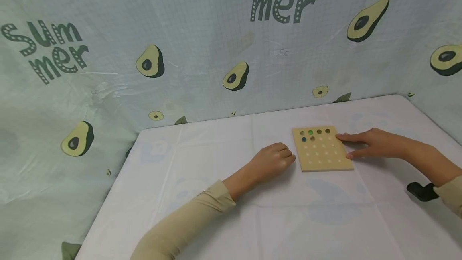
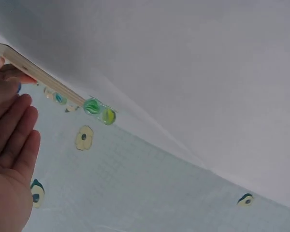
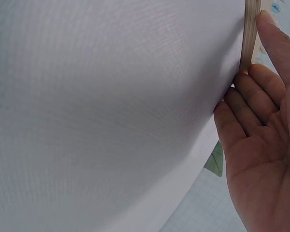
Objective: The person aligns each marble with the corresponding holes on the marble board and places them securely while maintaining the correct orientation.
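Observation:
A square wooden board (image 1: 323, 163) lies on the table, with rows of small hollows in its top. Several glass marbles (image 1: 310, 132) sit in its far rows. My left hand (image 1: 272, 159) is just off the board's left side, loosely bent. Its palm looks bare in the left wrist view, though the thumb and forefinger tips are partly hidden. There, a green marble (image 2: 92, 106) and a yellow-green marble (image 2: 108, 116) show past the board's end; what bears them is unclear. My right hand (image 1: 375, 143) rests against the board's right edge, thumb and forefinger spread; other fingers touch its side.
A white cloth (image 1: 223, 151) covers the table. Behind it and to the left hangs a sheet (image 1: 195, 47) printed with avocados and lettering. A black object (image 1: 422, 191) shows by the right sleeve.

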A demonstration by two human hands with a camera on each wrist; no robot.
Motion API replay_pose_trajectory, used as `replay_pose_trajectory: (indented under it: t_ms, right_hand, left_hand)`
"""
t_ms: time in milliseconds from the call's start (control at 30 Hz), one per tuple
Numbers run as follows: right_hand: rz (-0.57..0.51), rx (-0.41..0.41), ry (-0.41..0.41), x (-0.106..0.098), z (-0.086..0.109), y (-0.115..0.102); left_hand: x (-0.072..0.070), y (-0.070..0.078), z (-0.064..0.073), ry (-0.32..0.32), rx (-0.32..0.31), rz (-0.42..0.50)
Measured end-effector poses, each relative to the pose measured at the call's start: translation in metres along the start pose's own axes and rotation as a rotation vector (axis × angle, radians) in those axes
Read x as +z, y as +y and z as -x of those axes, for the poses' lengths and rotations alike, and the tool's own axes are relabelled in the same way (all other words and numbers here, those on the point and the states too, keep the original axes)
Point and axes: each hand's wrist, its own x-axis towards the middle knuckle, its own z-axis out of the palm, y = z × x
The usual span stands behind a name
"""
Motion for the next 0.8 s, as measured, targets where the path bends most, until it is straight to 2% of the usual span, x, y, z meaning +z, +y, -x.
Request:
replay_pose_trajectory:
  t_ms: [67,233,333,567,700,800]
  right_hand:
    - [-0.001,-0.003,0.003,0.0,0.0,0.0]
    - [-0.013,-0.005,-0.01,0.001,-0.002,0.001]
    - [-0.014,-0.006,-0.01,0.002,-0.002,0.0]
    - [-0.005,-0.014,0.015,0.0,0.0,-0.001]
    - [-0.01,-0.013,0.004,0.0,0.0,0.0]
    - [-0.008,-0.005,-0.002,0.0,0.001,0.001]
  left_hand:
    - [-0.003,0.005,-0.006,-0.023,-0.03,0.065]
    - [-0.007,0.012,-0.018,-0.129,-0.206,0.328]
    - [-0.004,0.013,-0.023,-0.147,-0.281,0.44]
    - [0.002,0.012,-0.032,-0.103,-0.276,0.551]
    - [0.004,0.013,-0.035,-0.127,-0.292,0.576]
    - [0.004,0.014,-0.038,-0.151,-0.276,0.579]
